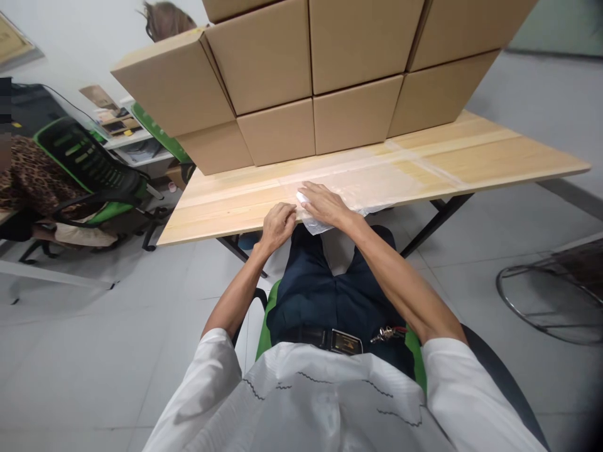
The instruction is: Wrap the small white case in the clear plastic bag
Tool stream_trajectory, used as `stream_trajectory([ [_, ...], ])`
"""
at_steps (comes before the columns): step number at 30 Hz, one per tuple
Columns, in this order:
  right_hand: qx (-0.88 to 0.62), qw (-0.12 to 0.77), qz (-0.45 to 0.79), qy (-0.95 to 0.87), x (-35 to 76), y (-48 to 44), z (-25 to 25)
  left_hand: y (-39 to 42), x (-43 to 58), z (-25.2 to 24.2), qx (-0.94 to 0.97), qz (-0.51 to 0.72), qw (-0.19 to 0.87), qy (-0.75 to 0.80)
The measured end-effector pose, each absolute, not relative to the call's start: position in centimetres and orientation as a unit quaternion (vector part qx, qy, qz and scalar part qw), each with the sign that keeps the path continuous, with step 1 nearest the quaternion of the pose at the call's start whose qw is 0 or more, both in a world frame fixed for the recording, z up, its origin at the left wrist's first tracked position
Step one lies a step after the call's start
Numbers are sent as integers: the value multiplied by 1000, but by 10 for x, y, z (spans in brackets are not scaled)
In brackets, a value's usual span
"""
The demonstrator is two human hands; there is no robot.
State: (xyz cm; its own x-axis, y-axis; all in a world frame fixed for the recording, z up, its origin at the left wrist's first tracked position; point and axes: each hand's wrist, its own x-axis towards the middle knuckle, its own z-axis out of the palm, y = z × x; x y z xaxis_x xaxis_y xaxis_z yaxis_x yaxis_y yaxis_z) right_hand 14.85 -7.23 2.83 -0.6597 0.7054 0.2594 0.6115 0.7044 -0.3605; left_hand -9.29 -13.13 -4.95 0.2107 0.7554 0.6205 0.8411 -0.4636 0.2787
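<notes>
Over table edge (217,234) — plastic (316,226) under right hand (325,204), open wood (211,213) further left.

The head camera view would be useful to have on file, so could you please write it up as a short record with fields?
Left hand: fingers curled at the table's near edge; grip unclear
Right hand: spread flat over the plastic
Work item: thin translucent plastic film, crumpled part overhanging the near edge
Surface: pale wooden table with dark legs
Far side: brown cardboard boxes, stacked at least two layers high
Background, left: seated person in leopard-print clothing
</notes>
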Motion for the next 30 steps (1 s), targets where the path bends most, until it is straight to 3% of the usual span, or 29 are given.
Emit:
stream_trajectory([
  [8, -363, 186, 152, -900, 156, -58, 14, -133, -93, -49, -788, -307, 68, -529],
  [17, -408, 159, 91, -895, 137, -68, 18, -137, -75, -35, -769, -238, 45, -591],
  [30, -424, 162, 98, -886, 128, -66, 13, -116, -77, -32, -733, -323, 19, -598],
])
